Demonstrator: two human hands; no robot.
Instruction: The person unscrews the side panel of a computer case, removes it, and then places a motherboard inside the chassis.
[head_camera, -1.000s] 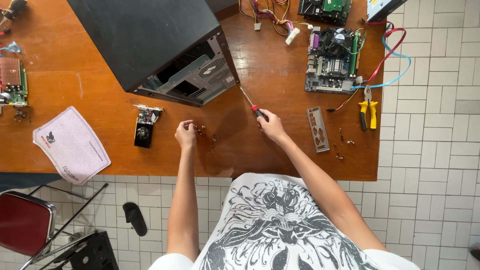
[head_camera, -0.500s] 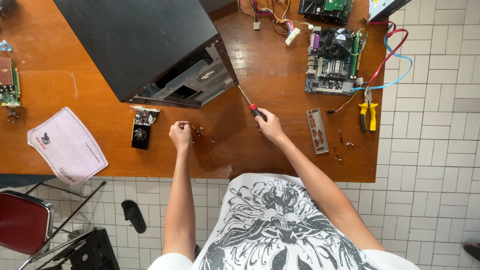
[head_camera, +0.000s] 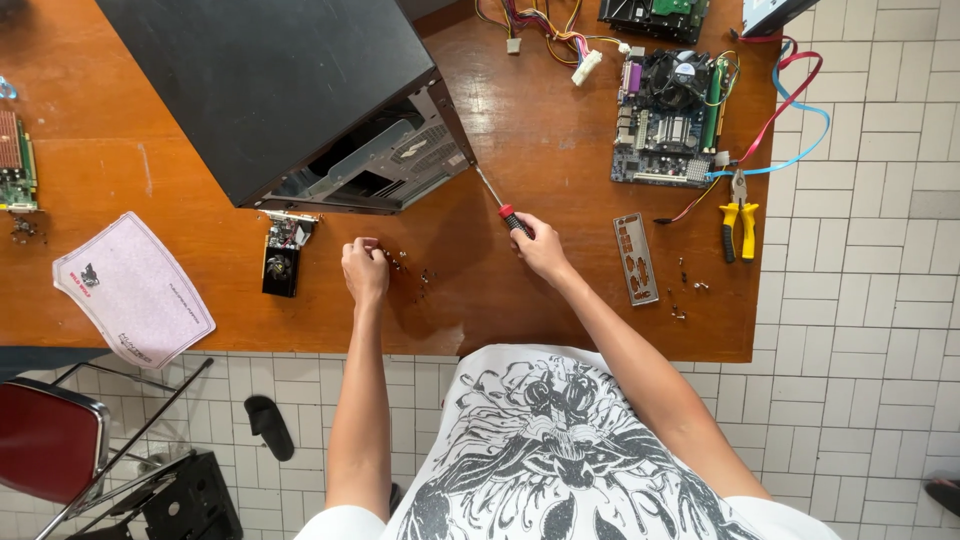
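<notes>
My left hand (head_camera: 364, 268) rests on the wooden table (head_camera: 540, 130) with its fingers curled over several small screws (head_camera: 410, 268); whether it pinches one I cannot tell. My right hand (head_camera: 541, 246) grips a screwdriver (head_camera: 497, 200) with a red and black handle, its shaft pointing up-left at the corner of a black computer case (head_camera: 290, 90) lying on the table. The case's open metal back faces me. A small graphics card with a fan (head_camera: 282, 252) lies just left of my left hand.
A motherboard (head_camera: 672, 115) with red and blue cables lies at the right, yellow-handled pliers (head_camera: 739, 214) beside it, and a metal port plate (head_camera: 636, 257) with loose screws. A white pouch (head_camera: 130, 288) and another card (head_camera: 14, 160) sit at the left. A red chair (head_camera: 45, 440) stands below.
The view has shifted a little. My left hand moved slightly left over the screws. My right hand keeps the screwdriver in about the same place.
</notes>
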